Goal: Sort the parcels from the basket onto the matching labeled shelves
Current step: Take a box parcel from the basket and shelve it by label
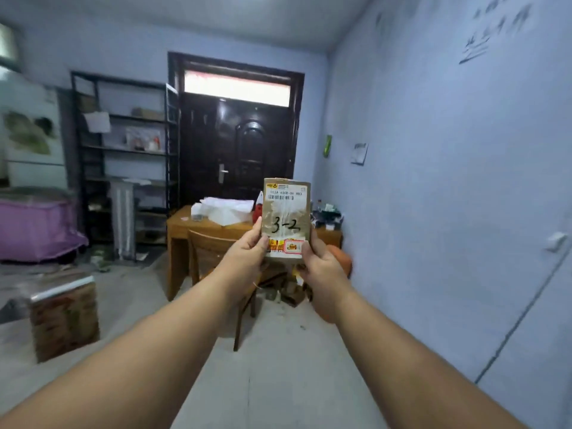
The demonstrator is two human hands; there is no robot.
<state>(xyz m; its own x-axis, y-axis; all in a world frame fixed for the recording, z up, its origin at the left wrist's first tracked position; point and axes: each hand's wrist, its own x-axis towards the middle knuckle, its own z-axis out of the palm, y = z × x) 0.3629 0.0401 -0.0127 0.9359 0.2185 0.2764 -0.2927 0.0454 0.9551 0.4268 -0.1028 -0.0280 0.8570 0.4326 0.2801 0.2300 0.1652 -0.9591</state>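
A small brown cardboard parcel (286, 216) is held upright at arm's length in the middle of the view. It carries a barcode label on top and the handwritten mark "3-2" on its face. My left hand (247, 253) grips its lower left edge, and my right hand (320, 263) grips its lower right edge. A black metal shelf rack (123, 150) stands far off at the back left, with a few items on its boards. No basket is in view.
A wooden desk (182, 226) with white packing material and a wooden chair (205, 255) stand straight ahead before a dark door (238, 150). A wrapped box (63, 317) sits on the floor at left. A pink-covered object (37, 224) is further left. A wall runs along the right.
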